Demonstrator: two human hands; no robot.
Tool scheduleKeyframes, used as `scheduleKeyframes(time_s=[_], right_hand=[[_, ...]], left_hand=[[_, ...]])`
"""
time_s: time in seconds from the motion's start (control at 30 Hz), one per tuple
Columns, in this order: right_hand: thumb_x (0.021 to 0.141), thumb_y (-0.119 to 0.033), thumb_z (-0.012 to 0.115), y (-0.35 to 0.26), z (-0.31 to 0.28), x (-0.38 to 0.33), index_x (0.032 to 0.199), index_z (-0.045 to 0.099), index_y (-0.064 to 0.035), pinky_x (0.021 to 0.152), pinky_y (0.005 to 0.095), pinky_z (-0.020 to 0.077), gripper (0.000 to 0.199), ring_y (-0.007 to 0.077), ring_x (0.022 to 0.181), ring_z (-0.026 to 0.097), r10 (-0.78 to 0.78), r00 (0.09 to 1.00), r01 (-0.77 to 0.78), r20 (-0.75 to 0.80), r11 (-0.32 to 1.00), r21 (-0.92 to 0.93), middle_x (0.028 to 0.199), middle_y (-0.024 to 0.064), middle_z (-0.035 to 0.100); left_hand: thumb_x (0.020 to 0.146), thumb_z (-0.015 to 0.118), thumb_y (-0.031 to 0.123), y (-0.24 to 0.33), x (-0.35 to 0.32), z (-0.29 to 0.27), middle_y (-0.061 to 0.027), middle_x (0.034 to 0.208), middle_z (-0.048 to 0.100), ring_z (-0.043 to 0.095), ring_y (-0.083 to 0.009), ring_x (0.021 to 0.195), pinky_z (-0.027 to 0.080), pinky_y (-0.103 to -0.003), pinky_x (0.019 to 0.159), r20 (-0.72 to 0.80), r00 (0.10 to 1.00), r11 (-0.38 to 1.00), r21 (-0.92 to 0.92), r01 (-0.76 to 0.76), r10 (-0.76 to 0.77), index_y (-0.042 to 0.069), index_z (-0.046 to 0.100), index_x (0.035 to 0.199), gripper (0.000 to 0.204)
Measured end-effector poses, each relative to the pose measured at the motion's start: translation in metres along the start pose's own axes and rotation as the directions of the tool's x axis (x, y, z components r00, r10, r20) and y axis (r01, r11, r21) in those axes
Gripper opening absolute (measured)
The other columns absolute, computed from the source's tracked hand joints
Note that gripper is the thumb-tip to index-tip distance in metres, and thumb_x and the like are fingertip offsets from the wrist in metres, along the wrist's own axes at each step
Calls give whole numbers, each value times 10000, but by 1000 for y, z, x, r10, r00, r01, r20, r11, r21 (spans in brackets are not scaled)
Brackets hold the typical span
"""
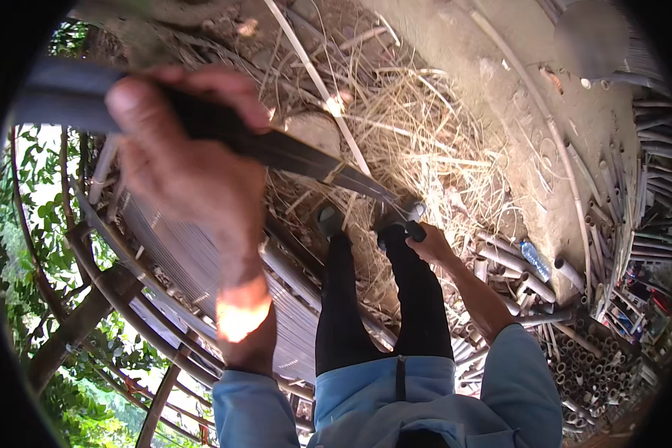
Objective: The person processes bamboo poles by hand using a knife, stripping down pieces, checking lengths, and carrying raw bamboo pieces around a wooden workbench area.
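Note:
High on the left, close to the camera, my left hand (pixel 190 168) is closed round a long dark bamboo pole (pixel 295 153). It runs from the upper left toward the middle, with a pale ring like a node near its far end. Lower right of that end, my right hand (pixel 434 248) grips the dark handle (pixel 416 231) of a knife. Its thin blade points up toward the bamboo's end; whether they touch I cannot tell. My shoes (pixel 330 222) stand just below the bamboo.
Pale shavings (pixel 433 134) cover the ground ahead. A pale strip (pixel 317 82) lies across them. To the right are a plastic bottle (pixel 534 260), cut bamboo tubes (pixel 504 257) and a stack of tube ends (pixel 590 366). A curved bamboo railing (pixel 104 276) stands at left.

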State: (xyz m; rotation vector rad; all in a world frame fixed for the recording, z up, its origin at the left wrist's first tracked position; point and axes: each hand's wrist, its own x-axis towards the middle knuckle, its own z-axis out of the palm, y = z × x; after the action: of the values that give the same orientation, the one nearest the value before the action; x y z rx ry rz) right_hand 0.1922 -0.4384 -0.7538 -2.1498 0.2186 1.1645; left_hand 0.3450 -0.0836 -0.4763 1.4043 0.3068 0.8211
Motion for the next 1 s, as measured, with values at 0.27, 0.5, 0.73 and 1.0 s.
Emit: scheduleKeyframes(time_s=[0.27, 0.5, 0.73, 1.0], right_hand=[[754, -424, 807, 60, -70, 11, 867, 703, 30, 648, 484, 563, 478, 412, 765, 720, -78, 987, -11, -142, 844, -536, 784, 248, 715], [763, -362, 854, -52, -96, -61, 1070, 611, 13, 763, 482, 530, 542, 377, 825, 680, -266, 926, 162, -267, 920, -355, 891, 186, 691], [758, -355, 903, -164, -70, -108, 1162, 604, 0, 832, 447, 504, 615, 317, 900, 632, -662, 726, 682, 187, 656, -322, 988, 155, 646], [770, -353, 886, -223, -36, -132, 1004, 607, -6, 671, 408, 502, 503, 255, 709, 629, -556, 714, 695, 426, 484, -532, 791, 117, 652]], left_hand=[[1125, 331, 395, 196, 90, -114, -165, 687, 600, 486, -231, 499, 434, -352, 482, 13, 992, 948, -294, -120, 129, 68, 495, 1037, 376], [1083, 438, 477, 191, 17, -214, -122, 603, 565, 516, -220, 421, 439, -354, 397, -599, 801, 992, -102, -79, 2, 54, 527, 903, 468], [1049, 466, 558, 128, -103, -263, -117, 585, 554, 547, -231, 422, 453, -357, 363, -869, 422, 963, -267, 41, -259, 47, 518, 836, 555], [1044, 470, 552, 77, -202, -360, -139, 639, 566, 565, -283, 438, 497, -414, 397, -874, 147, 885, -466, 21, -464, 29, 512, 899, 545]])
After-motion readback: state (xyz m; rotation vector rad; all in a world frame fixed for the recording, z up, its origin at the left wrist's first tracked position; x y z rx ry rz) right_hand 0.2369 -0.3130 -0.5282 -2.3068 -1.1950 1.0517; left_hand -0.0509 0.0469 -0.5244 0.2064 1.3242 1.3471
